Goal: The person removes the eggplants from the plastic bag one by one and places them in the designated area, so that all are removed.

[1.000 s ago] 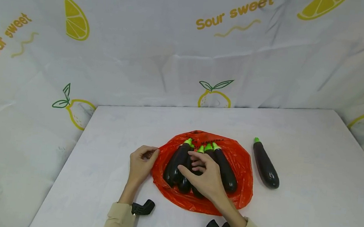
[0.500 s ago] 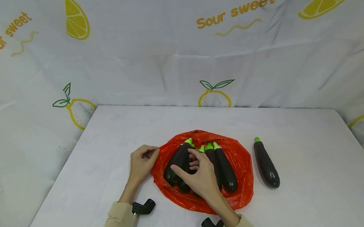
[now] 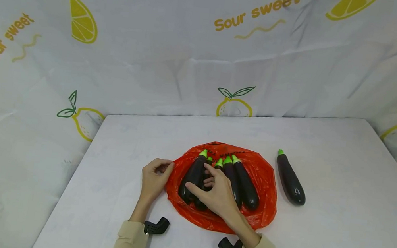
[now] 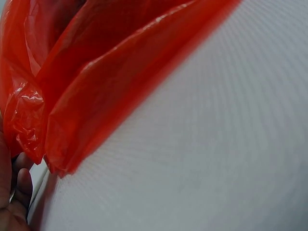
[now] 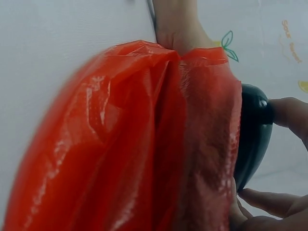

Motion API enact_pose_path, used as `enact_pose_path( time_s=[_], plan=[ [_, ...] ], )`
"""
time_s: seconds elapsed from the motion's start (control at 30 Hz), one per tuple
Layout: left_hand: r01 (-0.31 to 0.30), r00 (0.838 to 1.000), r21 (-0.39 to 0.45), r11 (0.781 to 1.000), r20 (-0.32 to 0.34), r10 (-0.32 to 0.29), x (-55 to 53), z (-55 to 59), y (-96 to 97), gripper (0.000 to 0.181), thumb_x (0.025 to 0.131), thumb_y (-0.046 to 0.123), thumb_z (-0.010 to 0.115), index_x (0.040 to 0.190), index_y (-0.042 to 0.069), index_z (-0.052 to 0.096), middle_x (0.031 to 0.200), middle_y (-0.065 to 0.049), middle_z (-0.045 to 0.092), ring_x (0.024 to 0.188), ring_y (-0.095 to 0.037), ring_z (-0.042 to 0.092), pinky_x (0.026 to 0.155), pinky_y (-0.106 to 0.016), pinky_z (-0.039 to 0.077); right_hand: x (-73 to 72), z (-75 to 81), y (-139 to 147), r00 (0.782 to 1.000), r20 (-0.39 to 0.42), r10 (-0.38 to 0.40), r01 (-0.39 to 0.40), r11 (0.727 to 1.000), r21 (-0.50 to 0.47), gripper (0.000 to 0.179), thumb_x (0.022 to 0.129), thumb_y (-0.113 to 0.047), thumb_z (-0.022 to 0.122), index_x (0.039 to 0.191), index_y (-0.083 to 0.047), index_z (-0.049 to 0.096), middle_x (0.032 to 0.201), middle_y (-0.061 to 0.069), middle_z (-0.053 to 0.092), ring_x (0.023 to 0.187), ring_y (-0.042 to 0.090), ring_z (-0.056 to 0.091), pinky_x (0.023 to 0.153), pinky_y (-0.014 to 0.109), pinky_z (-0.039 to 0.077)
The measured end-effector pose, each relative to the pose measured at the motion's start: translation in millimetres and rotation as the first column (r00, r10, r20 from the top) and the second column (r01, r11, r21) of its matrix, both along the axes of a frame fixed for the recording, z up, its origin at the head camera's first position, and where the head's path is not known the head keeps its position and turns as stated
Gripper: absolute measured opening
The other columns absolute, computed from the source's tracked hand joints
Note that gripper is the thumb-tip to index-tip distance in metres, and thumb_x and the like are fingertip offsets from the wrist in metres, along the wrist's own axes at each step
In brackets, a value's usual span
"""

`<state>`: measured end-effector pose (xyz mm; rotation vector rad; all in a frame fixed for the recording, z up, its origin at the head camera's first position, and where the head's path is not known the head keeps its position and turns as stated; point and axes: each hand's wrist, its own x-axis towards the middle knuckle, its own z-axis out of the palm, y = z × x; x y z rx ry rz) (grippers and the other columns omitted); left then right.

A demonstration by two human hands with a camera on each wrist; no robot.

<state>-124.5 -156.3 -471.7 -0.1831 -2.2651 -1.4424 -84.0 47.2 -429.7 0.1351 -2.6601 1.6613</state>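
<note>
A red plastic bag (image 3: 265,214) lies spread with its mouth wide, holding several dark eggplants with bright green stems. My left hand (image 3: 153,179) pinches the bag's left rim between thumb and fingertips. The right hand (image 3: 218,194) reaches over the bag and grips the leftmost upper eggplant (image 3: 193,175) between thumb and fingers. In the right wrist view, a finger and thumb touch opposite sides of that eggplant (image 5: 255,134), which shows past the bag rim. Its neighbours are partly hidden under my right hand. The left wrist view shows the bag edge (image 4: 120,82) beside curled fingers.
One loose eggplant (image 3: 290,181) lies on the white table (image 3: 343,186) to the right of the bag. Behind the table hangs a white cloth (image 3: 154,56) printed with lemons. Black wrist devices (image 3: 157,226) sit by both cuffs.
My right hand has moved slightly left, and the leftmost upper eggplant has shifted a little left with it. The left hand stays at the bag rim.
</note>
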Motion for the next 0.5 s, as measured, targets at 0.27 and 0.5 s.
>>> enact_pose_path(
  time_s=[0.27,0.5],
  plan=[
    [0.008,1.0,0.004,1.0,-0.009,-0.008,0.5,0.7,0.0,0.005,0.087,-0.006,0.073,0.09,-0.003,0.077,0.077,-0.017,0.071,0.069,-0.012,0.056,0.065,-0.015,0.046,1.3,0.5,-0.5,0.999,0.034,0.036,-0.033,0.996,-0.083,0.07,0.081,-0.024,0.084,0.14,0.002,0.057,0.123,0.019,0.066,0.092,0.02,0.068,0.081,0.034,0.062],
    [0.005,1.0,-0.004,1.0,0.006,-0.005,-7.6,-18.6,-6.3,0.006,0.089,-0.002,0.072,0.092,-0.001,0.077,0.08,-0.018,0.072,0.07,-0.011,0.056,0.065,-0.013,0.046,1.2,0.5,-1.4,0.997,0.069,0.016,-0.007,0.992,-0.125,0.067,0.081,-0.019,0.084,0.141,-0.002,0.058,0.126,0.016,0.066,0.094,0.02,0.068,0.083,0.033,0.062]
  ],
)
